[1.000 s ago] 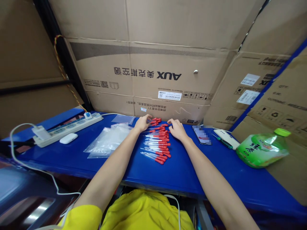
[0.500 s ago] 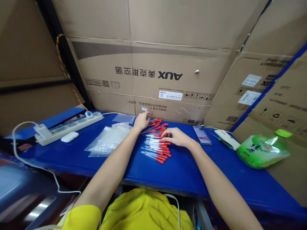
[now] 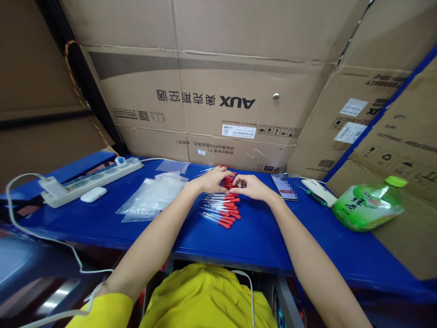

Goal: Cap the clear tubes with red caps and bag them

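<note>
A pile of clear droppers with red bulbs (image 3: 225, 223) lies on the blue table, most bulbs pointing right. My left hand (image 3: 214, 180) arches over the far part of the pile from the left, thumb and fingers apart, with red bulbs showing between them. From the right, my right hand (image 3: 251, 187) meets it with curled fingers, its tips closed at the red bulbs; how many droppers it grips is hidden. The fingertips of both hands are close together. Left of the pile lie clear zip bags (image 3: 150, 198).
A power strip (image 3: 92, 182) and a white earbud case (image 3: 93, 194) are on the left. A phone (image 3: 285, 187), a white device (image 3: 319, 192) and a green bottle (image 3: 368, 207) stand or lie to the right. Cardboard (image 3: 205, 73) walls the back.
My left hand has moved right and nearer, from the far end of the pile onto the bulbs. My right hand has shifted slightly toward the far side. The view has tilted a little.
</note>
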A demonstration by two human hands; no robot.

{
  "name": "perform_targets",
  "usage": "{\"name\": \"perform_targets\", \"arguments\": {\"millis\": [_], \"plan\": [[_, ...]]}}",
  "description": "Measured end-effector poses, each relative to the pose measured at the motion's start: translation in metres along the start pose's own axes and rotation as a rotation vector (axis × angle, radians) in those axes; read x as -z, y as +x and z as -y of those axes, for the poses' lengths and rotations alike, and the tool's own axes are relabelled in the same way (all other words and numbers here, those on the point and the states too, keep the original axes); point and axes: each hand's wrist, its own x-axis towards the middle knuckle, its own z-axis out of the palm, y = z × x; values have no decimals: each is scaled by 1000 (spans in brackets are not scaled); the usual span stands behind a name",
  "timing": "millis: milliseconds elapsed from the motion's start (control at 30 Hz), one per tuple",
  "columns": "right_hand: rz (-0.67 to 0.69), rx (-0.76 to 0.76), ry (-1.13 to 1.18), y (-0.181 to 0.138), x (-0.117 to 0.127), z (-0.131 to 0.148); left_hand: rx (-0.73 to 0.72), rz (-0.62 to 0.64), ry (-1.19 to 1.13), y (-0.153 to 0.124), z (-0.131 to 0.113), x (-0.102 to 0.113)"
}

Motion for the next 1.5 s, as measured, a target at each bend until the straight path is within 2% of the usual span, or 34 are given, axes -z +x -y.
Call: {"name": "perform_targets", "arguments": {"millis": [67,200,333,467,667,733,833,900,1000,1133,1333,1500], "plan": [[47,-20,24,-1,-1,-2,-17,10,6,2,9,-7],[47,-25,-42,1,-6,-4,2,-19,56,5,23,-11],[-35,-103,-244,5,-15,2,3,-65,-1,2,28,-8],[-121,-212,-388,11,-25,12,-52,35,-14,-1,30,-4],[-199,-224,-378,12,-16,11,-77,28,8,1,37,-7],[-171,-185,-328,9,-10,6,-89,6,-3,2,40,-9],[19,-93,-211,6,-6,-3,-85,-22,-21,1,45,-11],[90,-55,-170,6,-6,-7,-67,-45,-35,1,47,-13],[67,-47,-202,6,-8,-7,-28,-87,-13,1,50,-15],[-20,-118,-333,6,-8,-6,3,-113,32,3,52,-17],[83,-147,-314,1,0,-11,-5,-159,30,1,45,-12],[107,-149,-287,-3,7,-14,-99,-52,0,0,35,-11]]}}
